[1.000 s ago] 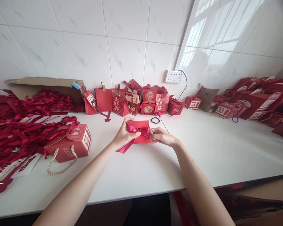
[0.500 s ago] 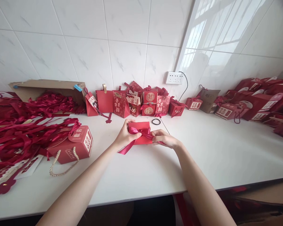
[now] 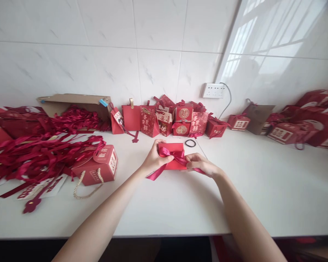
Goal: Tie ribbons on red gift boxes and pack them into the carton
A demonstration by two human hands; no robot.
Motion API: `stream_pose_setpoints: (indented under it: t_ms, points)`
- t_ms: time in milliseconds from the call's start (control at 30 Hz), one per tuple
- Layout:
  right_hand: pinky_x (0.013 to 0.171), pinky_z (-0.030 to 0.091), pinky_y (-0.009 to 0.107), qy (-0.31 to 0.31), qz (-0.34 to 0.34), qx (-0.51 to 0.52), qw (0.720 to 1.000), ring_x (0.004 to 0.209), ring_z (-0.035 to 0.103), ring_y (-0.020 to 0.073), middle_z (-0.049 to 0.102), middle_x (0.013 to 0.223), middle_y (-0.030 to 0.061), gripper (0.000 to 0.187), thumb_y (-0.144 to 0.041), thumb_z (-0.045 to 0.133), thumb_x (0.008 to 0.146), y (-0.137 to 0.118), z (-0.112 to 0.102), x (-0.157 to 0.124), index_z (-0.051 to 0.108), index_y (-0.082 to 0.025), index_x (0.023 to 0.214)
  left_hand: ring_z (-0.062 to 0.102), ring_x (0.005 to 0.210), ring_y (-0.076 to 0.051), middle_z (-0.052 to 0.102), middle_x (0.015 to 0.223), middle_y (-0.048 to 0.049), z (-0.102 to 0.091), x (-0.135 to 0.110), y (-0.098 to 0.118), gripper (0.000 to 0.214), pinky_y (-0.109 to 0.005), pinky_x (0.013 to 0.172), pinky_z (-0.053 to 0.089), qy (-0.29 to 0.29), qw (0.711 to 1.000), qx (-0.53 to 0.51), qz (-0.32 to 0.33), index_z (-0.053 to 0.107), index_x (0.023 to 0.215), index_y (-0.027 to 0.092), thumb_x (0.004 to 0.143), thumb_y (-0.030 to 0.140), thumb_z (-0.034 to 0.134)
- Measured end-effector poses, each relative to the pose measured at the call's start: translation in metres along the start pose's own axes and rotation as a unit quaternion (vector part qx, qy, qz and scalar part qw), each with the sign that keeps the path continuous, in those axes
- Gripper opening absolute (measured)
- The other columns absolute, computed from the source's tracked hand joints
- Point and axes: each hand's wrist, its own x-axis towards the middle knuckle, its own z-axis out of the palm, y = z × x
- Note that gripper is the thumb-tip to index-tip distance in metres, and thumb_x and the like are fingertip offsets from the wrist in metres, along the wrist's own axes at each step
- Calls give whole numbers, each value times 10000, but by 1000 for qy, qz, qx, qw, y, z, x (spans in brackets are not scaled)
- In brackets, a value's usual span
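Observation:
A small red gift box is in front of me over the white table, with a shiny dark-pink ribbon tied across its front. My left hand is closed around the box's left side, its thumb pressing on the ribbon near the knot. At the box's right edge, my right hand pinches the ribbon, and a tail of it sticks out below the fingers. Another ribbon tail hangs down to the lower left. My fingers hide part of the box's sides.
Several finished red gift boxes line the tiled wall. A black ring lies just beyond my hands. At left are a rope-handled box, a heap of ribbons and a cardboard carton. More red boxes stand at right.
The camera view has turned a little left, so everything appears farther right. Both hands keep their hold on the box and ribbon, with only slight finger movement.

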Motion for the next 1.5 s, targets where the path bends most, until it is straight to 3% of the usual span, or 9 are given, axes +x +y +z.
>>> stream_pose_setpoints:
  t_ms: [67, 200, 300, 533, 767, 900, 1033, 1233, 1500]
  points:
    - [617, 454, 271, 37, -25, -48, 998, 535, 412, 91, 433, 558, -37, 339, -421, 674, 658, -1, 1, -1, 468, -179, 540, 557, 896, -157, 539, 991, -6, 2, -2, 0, 534, -300, 839, 448, 9, 1000, 2, 14, 425, 1047, 226, 618, 270, 740]
    - [583, 440, 302, 196, -101, -116, 969, 576, 477, 140, 497, 646, 7, 459, -636, 570, 719, -1, 2, 1, 527, -193, 605, 529, 962, -172, 506, 1052, -28, 3, -3, -5, 575, -321, 898, 419, 8, 999, 8, 35, 426, 1056, 227, 604, 295, 774]
    - [591, 436, 330, 243, -121, -168, 948, 556, 480, 155, 506, 622, 14, 514, -708, 521, 731, -1, 5, 4, 523, -207, 616, 529, 953, -176, 492, 1079, -35, 2, -2, -9, 591, -340, 899, 421, -5, 1000, 10, 22, 422, 1066, 238, 609, 322, 786]
    - [511, 327, 274, 264, -137, -201, 933, 521, 415, 122, 462, 547, -9, 553, -726, 557, 694, 0, 20, 9, 417, -205, 573, 556, 975, -186, 523, 1083, -35, 2, -1, -5, 569, -342, 905, 433, -1, 1000, 18, 23, 424, 1091, 236, 638, 304, 763]
    - [555, 372, 275, 260, -146, -186, 936, 570, 468, 131, 490, 596, -12, 459, -607, 616, 721, -1, 23, 10, 417, -211, 602, 529, 1106, -211, 521, 1188, -51, -2, 1, -3, 565, -355, 964, 411, -5, 999, 35, 14, 422, 1129, 236, 668, 340, 731]
    - [534, 395, 278, 259, -145, -174, 939, 555, 500, 137, 523, 607, -10, 409, -552, 640, 725, 1, 22, 12, 436, -216, 614, 460, 1175, -239, 441, 1266, -79, 2, -3, -2, 684, -362, 965, 393, 90, 990, 106, 39, 379, 1173, 244, 618, 363, 761]
    - [492, 390, 277, 258, -137, -166, 942, 525, 505, 137, 532, 605, -10, 384, -533, 636, 737, 3, 22, 14, 435, -224, 628, 508, 989, -216, 473, 1039, -50, 6, -6, 1, 492, -349, 843, 434, 233, 951, 182, 88, 385, 964, 226, 646, 409, 713]
    - [490, 390, 276, 265, -143, -160, 940, 527, 497, 130, 556, 637, 1, 387, -538, 650, 715, 2, 24, 15, 440, -224, 631, 467, 623, -137, 463, 660, 33, 8, -8, 9, 259, -268, 626, 393, 171, 962, 207, 56, 398, 702, 224, 847, 411, 503]
    - [521, 393, 270, 236, -152, -150, 948, 576, 514, 134, 554, 660, 1, 385, -534, 644, 725, 2, 19, 14, 437, -219, 650, 388, 553, -118, 379, 620, 45, 8, -8, 1, 226, -242, 554, 348, 185, 960, 175, 113, 343, 637, 224, 788, 272, 505]
